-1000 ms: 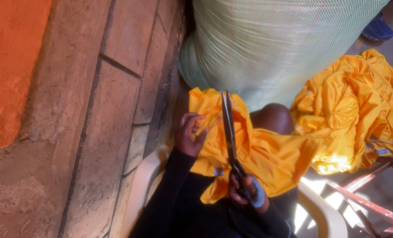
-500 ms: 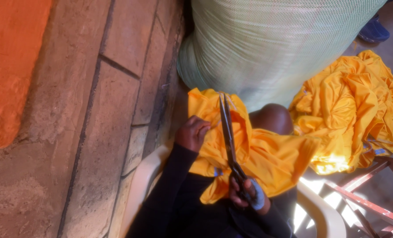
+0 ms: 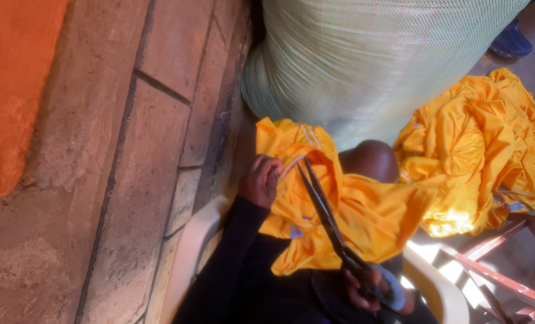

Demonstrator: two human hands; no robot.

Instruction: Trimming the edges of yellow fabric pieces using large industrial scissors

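While the left hand (image 3: 261, 180) pinches the edge of the yellow garment (image 3: 363, 216) draped over the lap, the right hand (image 3: 369, 291) at 5 o'clock is closed in the scissors (image 3: 327, 219), blades slightly parted near the fabric (any cut is hidden). 1 yellow heap (image 3: 483, 150) lies at 3 o'clock.

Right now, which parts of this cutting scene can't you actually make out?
Head view only:
- Right hand: fingers lie in the scissors handles, partly cut off by the bottom edge.
- Scissor tips: they meet the yellow cloth folds; whether they are cutting is unclear.
- Left hand: fingertips buried in cloth.
- Small blue marks on the cloth: too small to tell.
- Blue shoe: cut off by the green sack.
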